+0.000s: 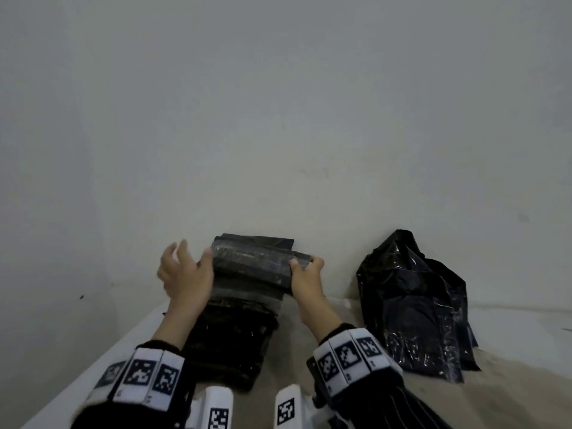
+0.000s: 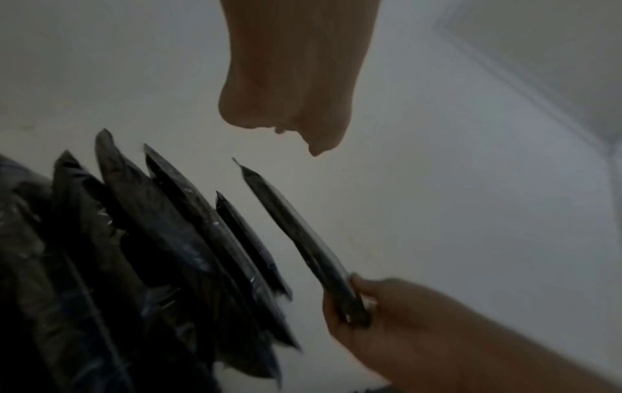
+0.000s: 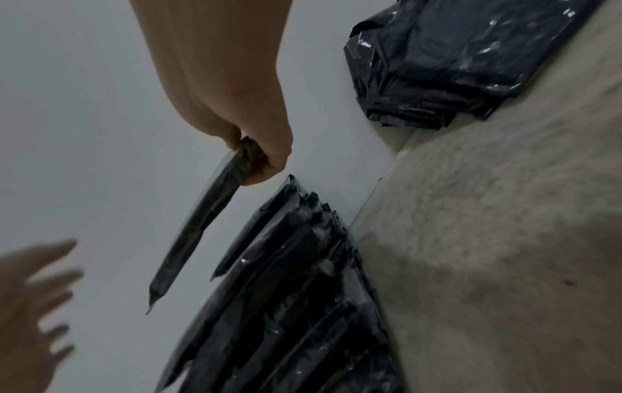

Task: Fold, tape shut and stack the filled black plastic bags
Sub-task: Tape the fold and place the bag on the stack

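Observation:
A flat folded black bag (image 1: 257,261), wrapped in clear tape, hangs above a row of similar folded bags (image 1: 235,335) leaning against the wall. My right hand (image 1: 305,266) pinches its right end, thumb on top. In the right wrist view the fingers (image 3: 266,159) clamp the thin edge of the bag (image 3: 202,220) over the stack (image 3: 286,279). My left hand (image 1: 185,258) is open with fingers spread at the bag's left end. It looks blurred and just apart from the bag in the right wrist view (image 3: 40,292). The left wrist view shows the bag (image 2: 293,231) edge-on beside the stack (image 2: 151,226).
A loose heap of crumpled black bags (image 1: 411,305) leans on the wall to the right, also in the right wrist view (image 3: 454,61). The floor is beige carpet (image 1: 510,397). A plain white wall (image 1: 278,119) closes the back and left.

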